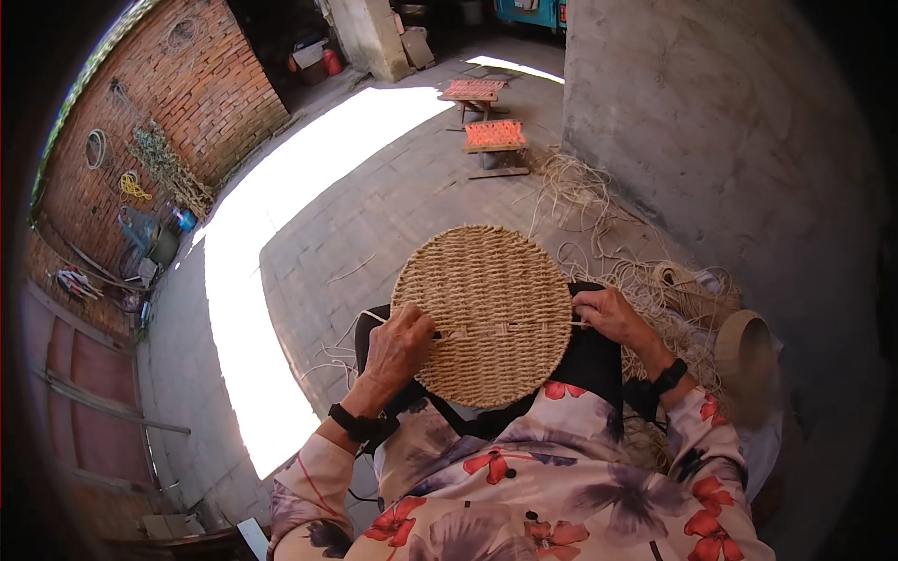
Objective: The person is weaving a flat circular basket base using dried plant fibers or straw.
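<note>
A round panel woven from tan straw cord [496, 271] lies across my lap. My left hand [400, 348] is closed at the panel's left edge. A thin dark tip shows beside its fingers against the weave, too small to name. Just past the right edge, my right hand [613, 318] pinches a pale cord [579, 323] that runs to the panel. A short lighter stitch [505, 328] crosses the weave between the hands. Loose cord ends [327, 360] stick out left of my lap.
Tangled cord [645, 276] heaps on the floor to my right, beside a tan round roll [744, 341]. Two low folding stools [496, 136] with orange woven seats stand ahead. A grey wall [711, 122] rises at right, a brick wall [187, 84] at left.
</note>
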A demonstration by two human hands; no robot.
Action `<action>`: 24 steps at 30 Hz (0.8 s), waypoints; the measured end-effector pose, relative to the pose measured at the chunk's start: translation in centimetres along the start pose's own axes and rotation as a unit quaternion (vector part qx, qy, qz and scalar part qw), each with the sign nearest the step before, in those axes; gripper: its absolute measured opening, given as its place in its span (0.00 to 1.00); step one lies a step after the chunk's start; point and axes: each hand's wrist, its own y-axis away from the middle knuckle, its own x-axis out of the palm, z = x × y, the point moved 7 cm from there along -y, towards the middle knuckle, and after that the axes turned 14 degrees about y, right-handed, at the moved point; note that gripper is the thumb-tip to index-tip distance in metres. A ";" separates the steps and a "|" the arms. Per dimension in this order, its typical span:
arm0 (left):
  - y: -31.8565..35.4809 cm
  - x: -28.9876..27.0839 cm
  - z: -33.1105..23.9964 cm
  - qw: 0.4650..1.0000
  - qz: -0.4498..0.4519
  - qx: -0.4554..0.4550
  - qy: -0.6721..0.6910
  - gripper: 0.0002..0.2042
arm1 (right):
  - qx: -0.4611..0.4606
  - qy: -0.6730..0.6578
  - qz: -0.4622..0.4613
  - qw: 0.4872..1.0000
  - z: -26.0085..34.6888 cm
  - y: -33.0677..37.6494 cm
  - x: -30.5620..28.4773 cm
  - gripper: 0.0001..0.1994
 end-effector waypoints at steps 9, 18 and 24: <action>0.9 -1.2 3.6 0.941 0.001 -0.171 0.291 0.08 | -0.007 -0.017 0.021 1.000 0.3 -0.4 0.2 0.09; 29.6 -28.0 27.8 0.862 -0.270 -0.403 -0.145 0.11 | 0.018 -0.044 0.051 0.998 -0.4 -0.2 0.1 0.10; 29.4 -27.4 26.5 0.838 -0.199 -0.405 -0.307 0.15 | 0.018 -0.045 0.040 0.998 -1.0 -0.3 0.2 0.10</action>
